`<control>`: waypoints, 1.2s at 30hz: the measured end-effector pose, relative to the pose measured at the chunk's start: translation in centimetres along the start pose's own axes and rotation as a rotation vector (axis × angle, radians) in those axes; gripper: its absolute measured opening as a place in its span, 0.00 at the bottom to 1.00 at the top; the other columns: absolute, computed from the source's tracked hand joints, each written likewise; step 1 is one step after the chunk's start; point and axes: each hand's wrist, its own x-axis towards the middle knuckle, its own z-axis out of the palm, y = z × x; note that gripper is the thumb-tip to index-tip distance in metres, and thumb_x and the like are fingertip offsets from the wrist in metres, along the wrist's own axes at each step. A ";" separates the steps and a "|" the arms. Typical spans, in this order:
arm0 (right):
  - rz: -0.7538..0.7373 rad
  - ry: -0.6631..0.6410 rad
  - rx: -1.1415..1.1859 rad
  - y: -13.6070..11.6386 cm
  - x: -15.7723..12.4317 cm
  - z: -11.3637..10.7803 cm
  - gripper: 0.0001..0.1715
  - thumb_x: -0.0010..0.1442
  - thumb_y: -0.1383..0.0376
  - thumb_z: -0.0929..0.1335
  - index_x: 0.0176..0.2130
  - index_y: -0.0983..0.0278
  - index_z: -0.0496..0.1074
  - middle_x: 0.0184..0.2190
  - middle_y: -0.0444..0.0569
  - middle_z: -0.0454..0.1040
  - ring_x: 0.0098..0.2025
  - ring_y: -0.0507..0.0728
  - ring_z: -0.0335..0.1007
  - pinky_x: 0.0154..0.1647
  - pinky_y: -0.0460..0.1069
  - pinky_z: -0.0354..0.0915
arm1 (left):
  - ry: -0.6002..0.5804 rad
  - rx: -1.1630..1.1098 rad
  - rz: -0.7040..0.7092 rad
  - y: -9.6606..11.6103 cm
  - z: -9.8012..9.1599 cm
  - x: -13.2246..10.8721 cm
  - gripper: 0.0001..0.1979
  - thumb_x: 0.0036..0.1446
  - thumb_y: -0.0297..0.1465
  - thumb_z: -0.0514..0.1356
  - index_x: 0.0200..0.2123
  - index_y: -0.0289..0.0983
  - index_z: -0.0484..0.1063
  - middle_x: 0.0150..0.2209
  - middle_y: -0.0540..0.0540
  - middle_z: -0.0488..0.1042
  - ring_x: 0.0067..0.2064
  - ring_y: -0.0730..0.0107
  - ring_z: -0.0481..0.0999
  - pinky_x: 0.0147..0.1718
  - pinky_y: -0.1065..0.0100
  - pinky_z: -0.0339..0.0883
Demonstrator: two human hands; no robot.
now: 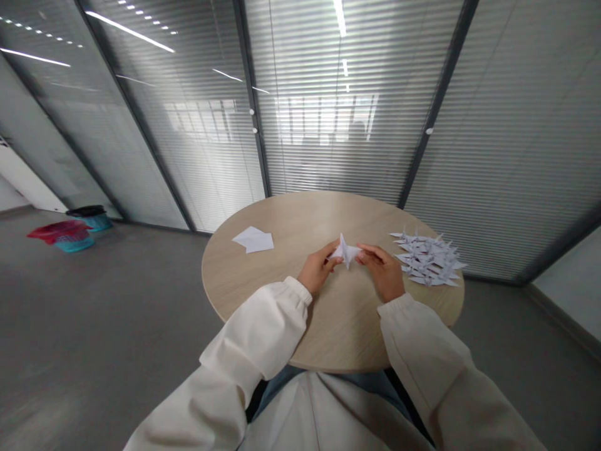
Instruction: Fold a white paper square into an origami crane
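Our left hand (319,268) and right hand (380,271) pinch a white paper crane (345,250); a heap of folded white paper cranes (427,258) lies rightward; flat white paper sheets (252,240) lie leftward.

The left hand (319,268) covers one end of the folded paper (346,250), and whether the right hand (381,271) pinches its other tip is too small to tell. In the pile of cranes (427,258), upper ones hide lower ones, so they cannot be counted. How many sheets (252,240) lie stacked is unclear. Sleeves (253,332) hide parts of the table's (244,269) near edge, and the picture's bottom edge cuts them off.
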 end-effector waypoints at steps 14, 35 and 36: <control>0.084 0.108 0.073 -0.8 -0.1 0.0 0.16 0.50 0.58 0.70 0.37 0.64 0.76 0.29 0.49 0.78 0.30 0.58 0.75 0.35 0.54 0.72 | 0.197 -0.129 -0.041 0.1 -0.7 0.3 0.20 0.51 0.36 0.59 0.47 0.34 0.71 0.33 0.45 0.77 0.30 0.73 0.73 0.33 0.71 0.67; 0.055 0.206 -0.072 0.0 0.1 -0.5 0.17 0.52 0.56 0.68 0.37 0.65 0.76 0.25 0.49 0.77 0.31 0.58 0.75 0.35 0.52 0.69 | 0.200 -0.110 -0.053 0.2 -0.8 0.3 0.16 0.56 0.35 0.54 0.43 0.32 0.73 0.33 0.43 0.77 0.32 0.71 0.76 0.36 0.70 0.69; 0.058 0.207 -0.071 0.1 0.1 -0.5 0.17 0.52 0.56 0.68 0.37 0.65 0.76 0.25 0.49 0.78 0.31 0.58 0.75 0.35 0.52 0.69 | 0.202 -0.106 -0.059 0.2 -0.8 0.3 0.16 0.56 0.35 0.54 0.43 0.32 0.73 0.33 0.43 0.77 0.32 0.71 0.76 0.36 0.70 0.69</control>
